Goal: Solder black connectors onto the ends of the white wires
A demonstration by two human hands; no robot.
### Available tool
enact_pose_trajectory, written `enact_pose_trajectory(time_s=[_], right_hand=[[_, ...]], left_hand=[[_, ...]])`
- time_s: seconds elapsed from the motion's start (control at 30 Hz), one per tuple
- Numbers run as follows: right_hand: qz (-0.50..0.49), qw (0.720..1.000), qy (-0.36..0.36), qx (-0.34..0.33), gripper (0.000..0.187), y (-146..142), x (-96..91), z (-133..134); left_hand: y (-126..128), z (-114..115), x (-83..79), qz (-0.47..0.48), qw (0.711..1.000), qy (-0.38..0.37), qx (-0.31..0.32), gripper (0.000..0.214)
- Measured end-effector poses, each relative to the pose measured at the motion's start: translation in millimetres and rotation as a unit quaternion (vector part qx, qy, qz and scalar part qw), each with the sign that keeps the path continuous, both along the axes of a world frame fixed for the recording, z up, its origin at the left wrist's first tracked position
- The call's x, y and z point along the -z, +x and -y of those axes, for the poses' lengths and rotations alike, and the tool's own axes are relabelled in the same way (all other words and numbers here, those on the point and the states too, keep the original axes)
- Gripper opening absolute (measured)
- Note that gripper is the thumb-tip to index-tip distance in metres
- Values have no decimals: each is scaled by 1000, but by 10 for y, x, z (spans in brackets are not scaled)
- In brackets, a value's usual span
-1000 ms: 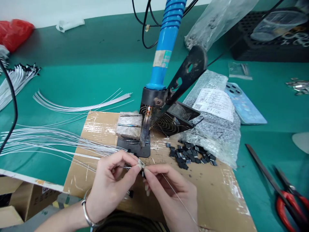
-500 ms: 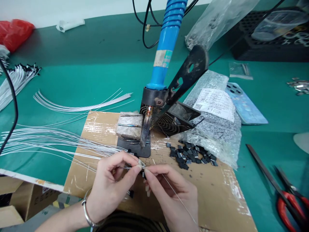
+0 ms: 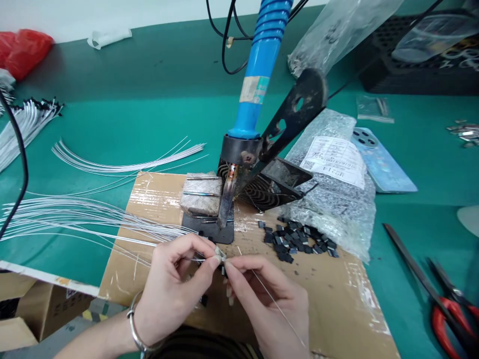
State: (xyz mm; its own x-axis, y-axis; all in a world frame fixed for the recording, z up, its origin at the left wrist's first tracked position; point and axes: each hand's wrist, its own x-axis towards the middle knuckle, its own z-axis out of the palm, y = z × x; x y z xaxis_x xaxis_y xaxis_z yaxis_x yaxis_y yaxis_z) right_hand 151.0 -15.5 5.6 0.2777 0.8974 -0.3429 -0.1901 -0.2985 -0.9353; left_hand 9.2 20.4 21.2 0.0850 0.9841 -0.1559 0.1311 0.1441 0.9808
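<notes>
Just in front of the soldering iron (image 3: 254,85), above the cardboard (image 3: 329,304): left hand (image 3: 174,289), fingers curled, pinching a small metal piece (image 3: 220,254) and the end of a white wire; right hand (image 3: 267,299), thumb and forefinger pressed together on a thin wire (image 3: 279,311), fingertips just beside the piece. Fanned white wires (image 3: 75,219) left of the iron, reaching across the cardboard edge. Black chips (image 3: 295,242) right of the iron, bubble wrap (image 3: 337,199) behind them, red-handled scissors (image 3: 449,319) farther right on the table (image 3: 411,219).
</notes>
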Motion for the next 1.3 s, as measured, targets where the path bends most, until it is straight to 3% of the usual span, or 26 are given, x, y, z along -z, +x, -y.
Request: enact_pose_trajectory(time_s=[0.53,1.3], right_hand=[[7,998,9,59,14,20,10,-4],[9,999,4,32,9,16,-21,-19]], left_hand=[[0,2,38,43,998,-43,-16,12],[-36,-20,-64,16,998,-51,34,14]])
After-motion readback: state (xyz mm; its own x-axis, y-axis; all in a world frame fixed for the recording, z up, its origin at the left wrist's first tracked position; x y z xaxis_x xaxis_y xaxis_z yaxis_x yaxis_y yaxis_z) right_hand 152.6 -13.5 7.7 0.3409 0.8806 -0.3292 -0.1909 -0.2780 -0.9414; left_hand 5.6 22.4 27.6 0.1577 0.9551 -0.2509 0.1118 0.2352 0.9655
